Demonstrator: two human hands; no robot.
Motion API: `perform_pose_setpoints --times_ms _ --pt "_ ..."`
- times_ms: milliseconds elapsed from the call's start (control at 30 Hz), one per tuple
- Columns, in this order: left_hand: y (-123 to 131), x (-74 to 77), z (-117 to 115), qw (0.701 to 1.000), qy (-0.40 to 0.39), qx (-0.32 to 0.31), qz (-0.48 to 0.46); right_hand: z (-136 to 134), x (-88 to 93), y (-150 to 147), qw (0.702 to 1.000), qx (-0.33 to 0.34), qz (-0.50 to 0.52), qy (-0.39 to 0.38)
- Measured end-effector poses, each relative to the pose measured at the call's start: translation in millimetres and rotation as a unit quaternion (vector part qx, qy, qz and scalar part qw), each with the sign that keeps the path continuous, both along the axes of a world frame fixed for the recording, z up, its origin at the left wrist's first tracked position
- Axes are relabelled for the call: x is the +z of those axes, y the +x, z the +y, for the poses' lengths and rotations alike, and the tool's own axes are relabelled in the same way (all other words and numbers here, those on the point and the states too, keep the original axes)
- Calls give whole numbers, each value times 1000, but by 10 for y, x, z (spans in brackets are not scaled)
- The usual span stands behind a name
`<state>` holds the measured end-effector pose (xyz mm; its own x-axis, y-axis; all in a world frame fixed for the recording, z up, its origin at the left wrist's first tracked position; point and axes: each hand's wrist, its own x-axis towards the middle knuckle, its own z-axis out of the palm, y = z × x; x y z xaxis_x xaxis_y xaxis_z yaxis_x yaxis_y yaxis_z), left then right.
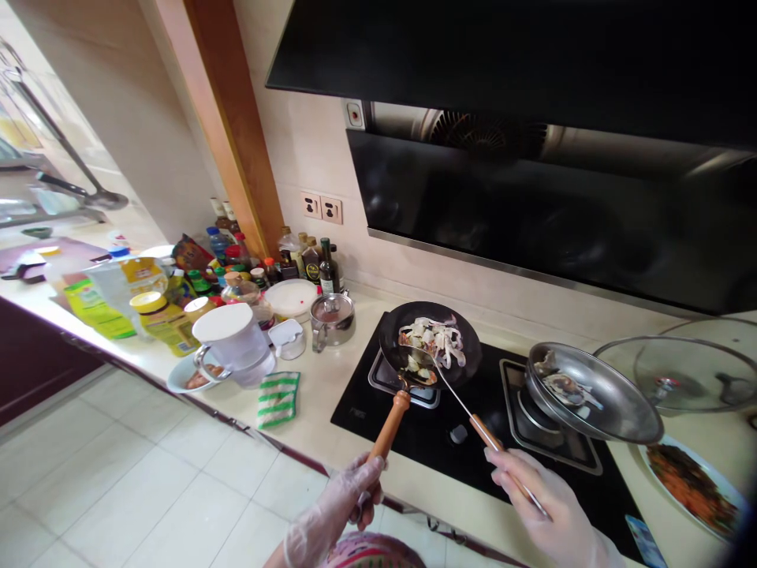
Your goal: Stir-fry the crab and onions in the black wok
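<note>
My left hand (346,501), in a clear glove, is closed round the end of the wooden handle (387,430) of a small black wok (430,341) on the left burner. My right hand (547,505), also gloved, grips the wooden-and-metal handle of a ladle (461,402) whose bowl rests in the food. The wok holds pale sliced pieces (434,341) with bits of pink and brown.
A steel pan (591,398) with scraps sits on the right burner of the black hob (473,430). A glass lid (686,371) and a plate of dark food (689,477) lie at right. Left of the hob: a small steel pot (332,319), white jug (233,343), green-striped cloth (277,398), several bottles and jars.
</note>
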<state>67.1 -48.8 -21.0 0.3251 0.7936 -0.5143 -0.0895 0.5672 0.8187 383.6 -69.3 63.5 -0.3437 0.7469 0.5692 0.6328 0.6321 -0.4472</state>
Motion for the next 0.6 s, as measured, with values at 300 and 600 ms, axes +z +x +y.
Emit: perform_pose_setpoints --times_ms 300,600 --pt "17 149 -7 1000 6 3 5 83 -59 -200 1000 15 18 -16" --pt "-1 -34 8 1000 13 -2 11 132 -137 -298 994 15 106 -27"
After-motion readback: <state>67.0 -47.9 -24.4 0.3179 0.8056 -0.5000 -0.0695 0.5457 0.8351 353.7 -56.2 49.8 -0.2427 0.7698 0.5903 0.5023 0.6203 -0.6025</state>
